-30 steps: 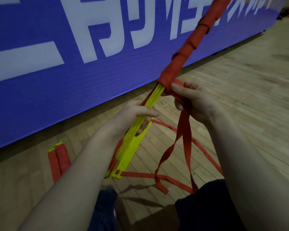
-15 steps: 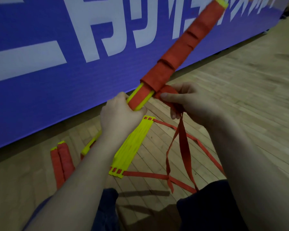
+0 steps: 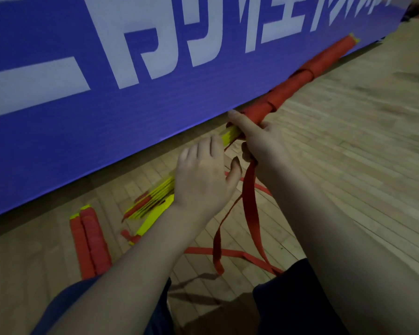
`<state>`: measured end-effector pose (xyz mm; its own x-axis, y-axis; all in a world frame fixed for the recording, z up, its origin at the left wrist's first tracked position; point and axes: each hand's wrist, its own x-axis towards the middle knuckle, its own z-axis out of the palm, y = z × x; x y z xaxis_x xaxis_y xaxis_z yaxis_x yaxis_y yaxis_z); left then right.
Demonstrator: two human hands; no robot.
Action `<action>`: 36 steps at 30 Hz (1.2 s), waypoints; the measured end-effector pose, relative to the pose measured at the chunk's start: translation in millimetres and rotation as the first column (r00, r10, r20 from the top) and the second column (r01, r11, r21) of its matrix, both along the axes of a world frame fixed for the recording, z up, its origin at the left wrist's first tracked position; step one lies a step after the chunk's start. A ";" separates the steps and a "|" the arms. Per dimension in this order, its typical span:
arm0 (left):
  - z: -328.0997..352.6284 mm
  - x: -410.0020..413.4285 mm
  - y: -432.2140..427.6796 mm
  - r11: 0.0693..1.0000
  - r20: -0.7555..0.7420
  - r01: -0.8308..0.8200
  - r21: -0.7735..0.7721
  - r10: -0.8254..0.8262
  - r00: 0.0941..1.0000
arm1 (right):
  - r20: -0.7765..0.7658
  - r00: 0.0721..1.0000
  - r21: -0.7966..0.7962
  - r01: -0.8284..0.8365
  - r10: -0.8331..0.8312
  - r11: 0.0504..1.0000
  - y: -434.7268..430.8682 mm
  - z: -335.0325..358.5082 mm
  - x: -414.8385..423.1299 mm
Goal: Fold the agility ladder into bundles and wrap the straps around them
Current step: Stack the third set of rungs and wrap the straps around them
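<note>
The ladder bundle (image 3: 312, 66), yellow rungs wound in red strap, slants from lower left to upper right in front of me. My right hand (image 3: 259, 141) grips it where the winding ends, thumb along the top, with the loose red strap (image 3: 249, 201) hanging from its fingers to the floor. My left hand (image 3: 203, 175) lies over the bare yellow rungs (image 3: 153, 199) with fingers nearly straight and thumb apart. One more yellow rung (image 3: 155, 218) trails below on the floor, tied to the strap.
Two wrapped red bundles (image 3: 90, 243) lie side by side on the wooden floor (image 3: 348, 165) at the left. A blue banner (image 3: 58, 141) with white letters stands close behind. My knees in dark cloth (image 3: 288, 298) are at the bottom.
The bundle has swung lower, toward the floor. My left hand loosened its grip and slid down onto the bare rungs. My right hand moved from the strap onto the bundle.
</note>
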<state>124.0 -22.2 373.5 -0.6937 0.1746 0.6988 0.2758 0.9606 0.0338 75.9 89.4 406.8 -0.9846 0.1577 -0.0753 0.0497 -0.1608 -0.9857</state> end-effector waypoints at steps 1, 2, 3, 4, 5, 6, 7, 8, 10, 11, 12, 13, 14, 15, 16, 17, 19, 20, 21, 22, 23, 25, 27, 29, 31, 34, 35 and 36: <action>0.1 -2.8 -1.9 0.995 0.029 0.064 0.077 -0.066 0.997 | -0.009 1.000 -0.034 0.000 0.000 0.999 2.4 -0.9 -1.1; 1.2 -5.8 -4.5 0.975 0.065 0.120 0.186 -0.134 0.989 | -0.022 1.000 -0.053 -0.002 0.001 0.999 5.5 -2.4 -3.1; 3.5 -8.4 -8.2 0.938 0.113 0.154 0.312 -0.197 0.974 | -0.037 0.999 -0.050 -0.014 0.012 0.999 9.5 -4.3 -5.3; 5.4 -10.9 -12.4 0.891 0.162 0.167 0.423 -0.256 0.953 | -0.051 0.998 -0.031 -0.039 0.037 0.999 13.8 -5.5 -7.0; 7.4 -13.5 -16.3 0.859 0.200 0.156 0.488 -0.284 0.938 | -0.062 0.995 -0.006 -0.076 0.076 0.997 17.2 -5.9 -7.9; 9.8 -15.3 -19.5 0.844 0.237 0.124 0.522 -0.284 0.929 | -0.065 0.990 0.017 -0.124 0.124 0.992 20.4 -5.3 -8.0; 10.6 -18.5 -23.7 0.835 0.297 0.077 0.544 -0.278 0.913 | -0.062 0.982 0.034 -0.175 0.177 0.984 23.3 -4.0 -7.4; 13.8 -19.8 -27.3 0.823 0.366 0.029 0.567 -0.283 0.886 | -0.055 0.972 0.049 -0.224 0.227 0.973 26.1 -2.4 -6.5; 18.5 -23.7 -35.2 0.766 0.501 -0.021 0.642 -0.399 0.768 | -0.066 0.942 0.063 -0.325 0.329 0.944 31.3 0.2 -4.3; 21.1 -23.5 -38.3 0.718 0.547 -0.040 0.695 -0.492 0.677 | -0.083 0.920 0.065 -0.379 0.384 0.923 33.8 0.4 -3.7; 23.4 -21.7 -40.3 0.681 0.585 -0.067 0.729 -0.568 0.579 | -0.104 0.893 0.065 -0.433 0.437 0.899 35.0 0.2 -3.4; 25.5 -18.6 -41.2 0.671 0.619 -0.083 0.737 -0.620 0.483 | -0.127 0.865 0.065 -0.481 0.485 0.874 35.5 0.1 -3.1; 26.5 -15.5 -40.8 0.653 0.633 -0.100 0.751 -0.668 0.392 | -0.150 0.840 0.065 -0.517 0.521 0.853 35.4 0.2 -2.8; 27.2 -11.8 -38.4 0.618 0.620 -0.120 0.777 -0.720 0.313 | -0.169 0.823 0.065 -0.539 0.542 0.840 34.8 0.3 -2.3; 29.3 -7.2 -34.7 0.563 0.584 -0.156 0.812 -0.772 0.252 | -0.185 0.810 0.067 -0.554 0.556 0.830 35.2 0.7 -2.1; 30.7 -4.4 -31.6 0.509 0.543 -0.192 0.839 -0.805 0.238 | -0.199 0.796 0.070 -0.571 0.572 0.818 36.1 1.2 -2.0; 35.7 0.9 -26.7 0.412 0.462 -0.213 0.886 -0.829 0.316 | -0.212 0.776 0.073 -0.594 0.594 0.801 38.5 3.2 -1.3; 36.3 1.6 -26.0 0.370 0.420 -0.202 0.907 -0.831 0.364 | -0.213 0.770 0.082 -0.600 0.602 0.796 39.7 3.5 -0.7; 35.8 1.7 -26.0 0.343 0.385 -0.175 0.923 -0.832 0.399 | -0.211 0.766 0.091 -0.603 0.607 0.793 40.6 3.4 -0.2; 36.0 2.7 -25.7 0.326 0.360 -0.153 0.933 -0.832 0.423 | -0.203 0.764 0.100 -0.606 0.613 0.789 41.1 3.1 0.6; 35.9 3.5 -25.7 0.314 0.340 -0.133 0.940 -0.830 0.443 | -0.191 0.761 0.108 -0.611 0.620 0.784 41.6 3.2 1.6; 36.1 3.9 -26.1 0.285 0.303 -0.112 0.952 -0.820 0.485 | -0.168 0.746 0.119 -0.634 0.644 0.765 42.4 3.6 3.4; 39.2 2.9 -28.6 0.258 0.272 -0.103 0.961 -0.794 0.543 | -0.142 0.727 0.127 -0.660 0.672 0.741 43.8 4.3 5.4; 42.9 0.5 -32.7 0.265 0.260 -0.084 0.961 -0.750 0.608 | -0.123 0.723 0.123 -0.668 0.679 0.734 43.4 5.0 6.3; 42.4 -2.1 -36.4 0.334 0.280 -0.058 0.941 -0.669 0.688 | -0.126 0.728 0.112 -0.665 0.674 0.738 41.0 4.5 5.5; 35.1 -1.2 -35.6 0.651 0.368 -0.041 0.758 -0.374 0.851 | -0.135 0.755 0.192 -0.616 0.642 0.764 31.7 5.7 3.6; 33.2 1.0 -33.5 0.770 0.406 -0.083 0.633 -0.238 0.882 | -0.129 0.777 0.241 -0.579 0.617 0.779 26.7 6.8 4.7; 31.6 3.3 -30.5 0.850 0.437 -0.145 0.507 -0.109 0.893 | -0.125 0.804 0.291 -0.531 0.582 0.796 21.7 7.4 6.4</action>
